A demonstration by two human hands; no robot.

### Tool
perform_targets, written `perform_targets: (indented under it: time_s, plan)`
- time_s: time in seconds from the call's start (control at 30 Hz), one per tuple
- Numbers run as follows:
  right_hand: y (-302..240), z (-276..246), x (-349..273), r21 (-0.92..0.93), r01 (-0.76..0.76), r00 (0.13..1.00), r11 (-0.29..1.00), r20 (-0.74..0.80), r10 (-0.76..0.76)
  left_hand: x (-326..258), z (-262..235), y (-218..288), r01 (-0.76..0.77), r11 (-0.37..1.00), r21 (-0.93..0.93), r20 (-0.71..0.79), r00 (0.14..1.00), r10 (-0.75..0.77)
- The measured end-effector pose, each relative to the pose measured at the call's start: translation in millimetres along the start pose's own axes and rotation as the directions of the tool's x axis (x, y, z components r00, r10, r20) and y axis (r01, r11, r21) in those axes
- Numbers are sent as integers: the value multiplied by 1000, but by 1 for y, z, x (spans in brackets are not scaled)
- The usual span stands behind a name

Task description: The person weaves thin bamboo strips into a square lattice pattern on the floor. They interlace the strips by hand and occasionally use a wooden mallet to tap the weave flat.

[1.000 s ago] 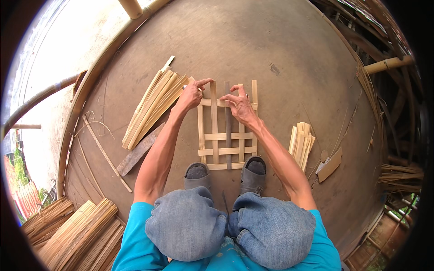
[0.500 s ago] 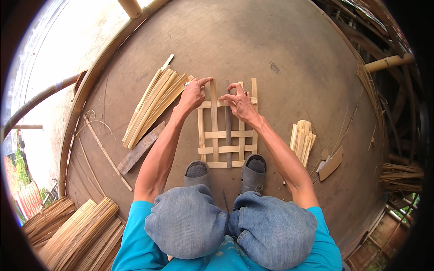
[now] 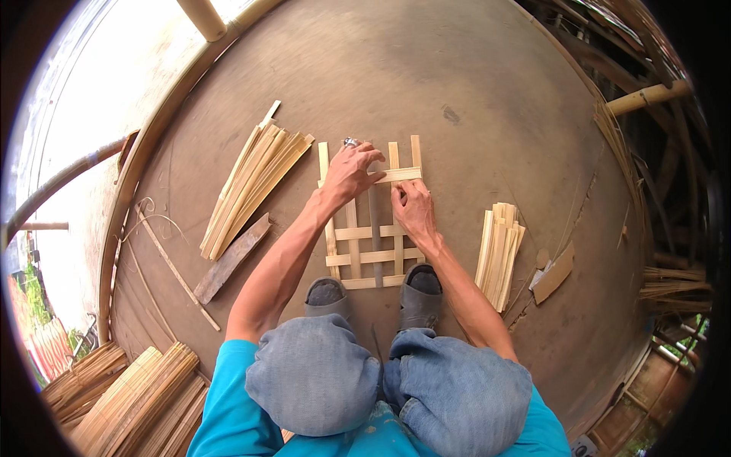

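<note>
The floor (image 3: 365,68) lies open beyond the lattice (image 3: 365,257) to the floor's far edge. Long slats (image 3: 251,186) and a board (image 3: 232,259) bar the left, short slats (image 3: 501,251) the right. Sandals (image 3: 327,307) crowd the lattice's near corners, a gap between. Left hand (image 3: 354,169) and right hand (image 3: 413,209) obstruct its far end; clearance beneath is hard to judge.

The checked lattice (image 3: 365,257) is pale tan, its middle strip (image 3: 374,209) grey.

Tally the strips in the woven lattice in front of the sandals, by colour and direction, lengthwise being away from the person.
Pale lengthwise strips: 4
Dark lengthwise strip: 1
Pale crosswise strips: 4
Total: 9
</note>
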State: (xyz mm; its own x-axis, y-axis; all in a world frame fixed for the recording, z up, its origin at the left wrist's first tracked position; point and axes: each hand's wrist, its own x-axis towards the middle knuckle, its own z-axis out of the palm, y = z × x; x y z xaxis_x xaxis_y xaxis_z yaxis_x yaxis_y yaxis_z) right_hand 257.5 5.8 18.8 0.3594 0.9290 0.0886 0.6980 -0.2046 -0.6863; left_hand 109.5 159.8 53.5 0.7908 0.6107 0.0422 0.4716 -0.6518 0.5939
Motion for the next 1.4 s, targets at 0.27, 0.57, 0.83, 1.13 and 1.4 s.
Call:
perform_targets:
  time_s: [0.27,0.57,0.83,1.13,1.4]
  plan:
    - [-14,6,-10,-79,-74,996,994,33,77,-6,37,2,34,993,110,-76,997,-26]
    - [-8,14,-4,-139,-101,990,985,79,113,4,43,3,123,983,134,-201,975,-95]
    - [-14,15,0,-146,-147,987,978,40,154,7,47,8,174,982,73,-308,941,-144]
    - [-24,15,7,-185,-215,975,959,23,223,12,46,6,232,972,20,-311,926,-215]
    - [-22,17,11,-79,-280,957,957,55,285,12,46,3,236,969,-71,-318,916,-246]
